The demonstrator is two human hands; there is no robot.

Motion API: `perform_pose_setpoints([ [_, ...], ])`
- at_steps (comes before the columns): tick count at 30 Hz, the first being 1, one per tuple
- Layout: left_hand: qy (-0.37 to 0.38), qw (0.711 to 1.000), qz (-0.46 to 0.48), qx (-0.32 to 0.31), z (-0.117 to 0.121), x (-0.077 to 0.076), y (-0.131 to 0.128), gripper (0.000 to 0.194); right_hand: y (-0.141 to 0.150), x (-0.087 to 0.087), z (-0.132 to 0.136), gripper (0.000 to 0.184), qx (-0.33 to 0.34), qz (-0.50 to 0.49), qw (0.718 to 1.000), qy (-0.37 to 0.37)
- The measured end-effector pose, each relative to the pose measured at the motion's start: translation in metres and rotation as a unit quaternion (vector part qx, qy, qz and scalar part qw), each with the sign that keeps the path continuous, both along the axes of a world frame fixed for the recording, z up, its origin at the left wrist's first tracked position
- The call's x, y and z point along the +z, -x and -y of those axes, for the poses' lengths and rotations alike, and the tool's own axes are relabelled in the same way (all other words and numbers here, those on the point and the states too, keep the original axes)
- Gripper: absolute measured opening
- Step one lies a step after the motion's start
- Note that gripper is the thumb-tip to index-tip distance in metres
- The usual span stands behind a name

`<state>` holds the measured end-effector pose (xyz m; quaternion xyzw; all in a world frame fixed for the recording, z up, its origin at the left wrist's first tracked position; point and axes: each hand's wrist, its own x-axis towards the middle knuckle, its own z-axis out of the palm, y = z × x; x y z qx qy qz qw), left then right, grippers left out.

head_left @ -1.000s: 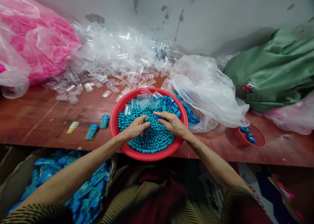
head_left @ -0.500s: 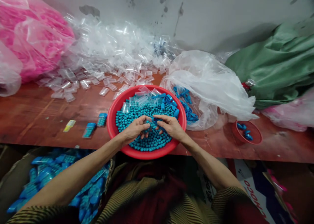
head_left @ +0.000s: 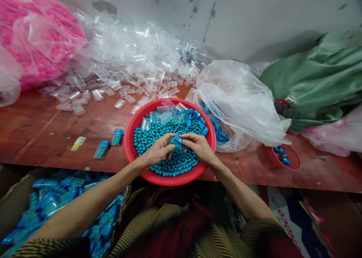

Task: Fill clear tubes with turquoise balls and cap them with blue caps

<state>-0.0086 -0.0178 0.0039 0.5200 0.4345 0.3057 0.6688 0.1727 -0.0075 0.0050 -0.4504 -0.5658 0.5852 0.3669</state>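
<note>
- Centre: right hand (head_left: 199, 148), grip pinching a glossy blue plastic cap (head_left: 178, 139); left hand (head_left: 157, 151) pinching a clear plastic container (head_left: 172, 141), partly hidden.
- Cap now turned up at the container: fitting seems under way.
- Beneath: round red plastic basin (head_left: 129, 148) of teal beads (head_left: 164, 172).

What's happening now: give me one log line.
left hand: beside blue cap; right hand: pinching cap; below: red bowl, blue beads; table: two filled cases

Tilted blue cap (head_left: 178, 139) above turquoise beads (head_left: 175, 168)
</note>
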Motion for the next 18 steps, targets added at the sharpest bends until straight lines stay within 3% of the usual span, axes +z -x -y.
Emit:
perform_pose_setpoints([
  [3, -0.006, 1.000, -0.002, -0.003, 0.000, -0.003, -0.002, 0.049, 0.003, 0.001, 0.001, 0.029, -0.013, 0.004, 0.999, 0.029],
  [9, -0.018, 0.999, 0.014, 0.027, 0.002, 0.002, -0.002, 0.057, 0.014, 0.001, 0.008, 0.021, -0.086, 0.105, 0.985, -0.103],
  [16, -0.024, 0.996, 0.037, 0.083, 0.003, 0.007, -0.005, 0.051, 0.018, 0.005, 0.009, 0.023, -0.042, 0.159, 0.959, -0.230],
  [18, -0.030, 0.995, 0.029, 0.090, 0.002, 0.005, -0.005, 0.051, 0.019, 0.004, 0.007, 0.023, -0.047, 0.160, 0.958, -0.233],
])
